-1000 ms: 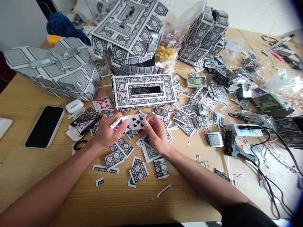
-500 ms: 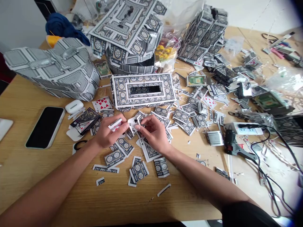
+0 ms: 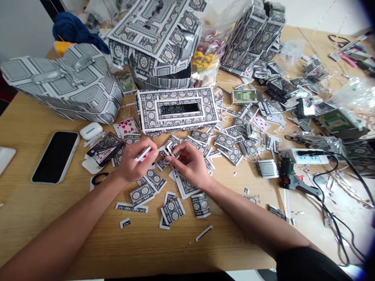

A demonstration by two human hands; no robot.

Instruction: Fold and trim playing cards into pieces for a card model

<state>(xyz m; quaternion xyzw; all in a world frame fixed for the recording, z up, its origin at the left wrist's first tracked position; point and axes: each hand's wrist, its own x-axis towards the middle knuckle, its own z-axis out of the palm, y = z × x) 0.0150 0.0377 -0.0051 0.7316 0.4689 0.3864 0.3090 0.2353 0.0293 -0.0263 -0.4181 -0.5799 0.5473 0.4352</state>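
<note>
My left hand (image 3: pixel 133 164) and my right hand (image 3: pixel 189 164) meet over the wooden table (image 3: pixel 43 203), both pinching a folded playing card (image 3: pixel 166 150) between their fingertips. The left hand also keeps a small stack of cards (image 3: pixel 143 153) with red pips against its fingers. Folded and cut card pieces (image 3: pixel 172 207) with black-and-white patterned backs lie under and around both hands. A flat box covered in cards (image 3: pixel 177 109), with a slot in its top, sits just beyond the hands.
A black phone (image 3: pixel 55 156) and white earbud case (image 3: pixel 91 130) lie at left. Large card-covered models (image 3: pixel 67 86) stand at the back. A black glue gun (image 3: pixel 288 177) with cable and a power strip (image 3: pixel 307 157) lie at right among scraps and plastic bags.
A second ago the club card was held flat and open between both hands. It is now folded small, and the hands have drawn closer together.
</note>
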